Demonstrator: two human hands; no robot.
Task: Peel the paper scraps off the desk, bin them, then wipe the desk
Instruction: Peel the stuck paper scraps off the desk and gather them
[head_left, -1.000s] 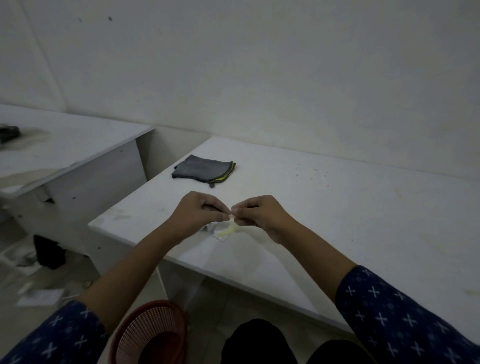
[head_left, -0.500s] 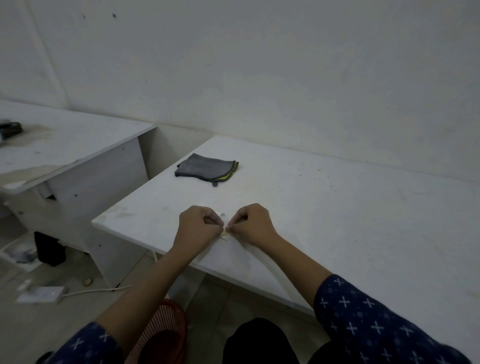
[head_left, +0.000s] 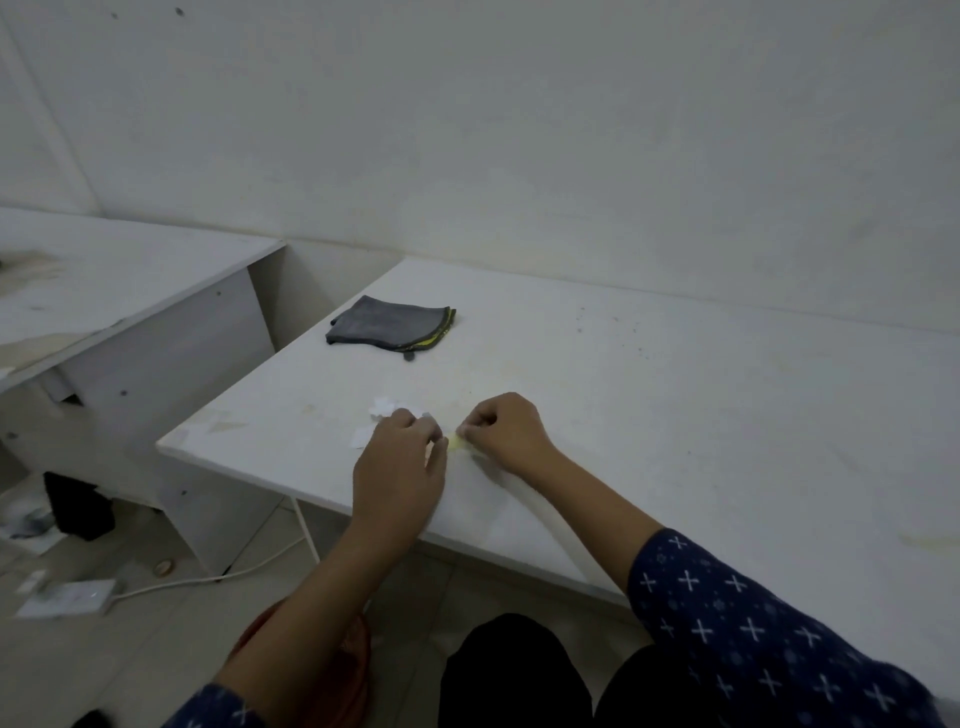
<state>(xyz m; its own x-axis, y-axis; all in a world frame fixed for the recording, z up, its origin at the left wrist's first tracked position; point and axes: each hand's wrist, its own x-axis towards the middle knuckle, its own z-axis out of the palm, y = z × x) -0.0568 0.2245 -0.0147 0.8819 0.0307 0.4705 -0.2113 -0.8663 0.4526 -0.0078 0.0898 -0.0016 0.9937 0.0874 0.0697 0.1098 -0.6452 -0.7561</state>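
Hands at a yellow scrap (head_left: 457, 442) on a white desk (head_left: 675, 415).
Near the desk's near edge, the right hand (head_left: 506, 434) pinches the yellow scrap with curled fingers. The left hand (head_left: 400, 467) reaches it with its fingertips; its grip is unclear. White scraps (head_left: 383, 408) lie just left, a grey cloth (head_left: 392, 327) farther back, a red bin (head_left: 358, 652) below.
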